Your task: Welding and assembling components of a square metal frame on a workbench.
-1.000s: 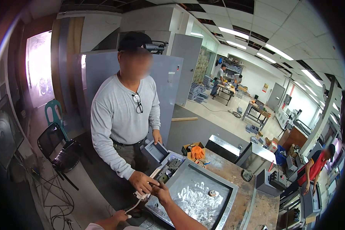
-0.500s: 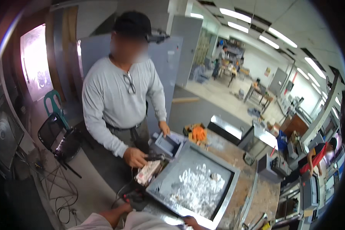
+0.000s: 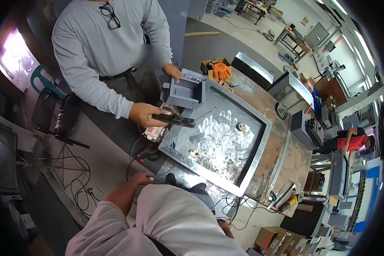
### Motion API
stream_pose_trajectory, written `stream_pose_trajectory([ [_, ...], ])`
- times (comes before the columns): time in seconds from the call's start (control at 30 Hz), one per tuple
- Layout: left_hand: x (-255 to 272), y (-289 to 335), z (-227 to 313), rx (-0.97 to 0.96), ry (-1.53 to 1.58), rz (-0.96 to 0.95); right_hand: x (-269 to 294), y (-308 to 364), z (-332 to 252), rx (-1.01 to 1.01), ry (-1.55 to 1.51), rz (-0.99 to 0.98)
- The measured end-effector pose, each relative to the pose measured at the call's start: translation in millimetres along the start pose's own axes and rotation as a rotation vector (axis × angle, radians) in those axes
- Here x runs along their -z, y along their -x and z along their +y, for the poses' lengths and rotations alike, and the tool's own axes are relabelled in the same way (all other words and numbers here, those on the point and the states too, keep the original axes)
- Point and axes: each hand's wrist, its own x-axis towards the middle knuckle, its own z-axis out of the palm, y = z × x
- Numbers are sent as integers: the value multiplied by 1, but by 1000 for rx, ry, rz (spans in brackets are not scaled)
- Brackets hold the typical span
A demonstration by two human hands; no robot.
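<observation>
My left hand is low beside the near left side of the workbench, its fingers curled around something small and pale that I cannot make out. Of my right arm only a strip of skin shows past my grey shirt; its fingers are hidden. Before me lies a shallow grey metal tray with white smears and a small round object inside. Across from me a person in a grey long-sleeved shirt holds a black hand tool over the tray's edge, the other hand on a small grey metal box.
Orange gloves sit in a carton at the bench's far end. Tools with yellow handles lie on its near right corner. Cables hang below. A black chair stands left; another person works at far right.
My view has tilted downward. The other person's black tool has lifted away from the pale brick-like block and now reaches over the tray; the small grey box appears raised and tilted.
</observation>
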Motion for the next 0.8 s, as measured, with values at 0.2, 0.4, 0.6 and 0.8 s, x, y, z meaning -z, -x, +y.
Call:
stream_pose_trajectory([
  [0.2,0,-10,14,49,15,-5,-7,-2,-18,106,-20,-56],
  [0.4,-14,-11,0,-63,8,11,-5,-20,-51,-170,-267,-39],
  [0.6,-6,6,-13,117,-13,7,-7,-24,-45,-173,-263,-33],
  [0.8,-5,12,-27,139,7,39,-12,-33,-30,-192,-232,-48],
])
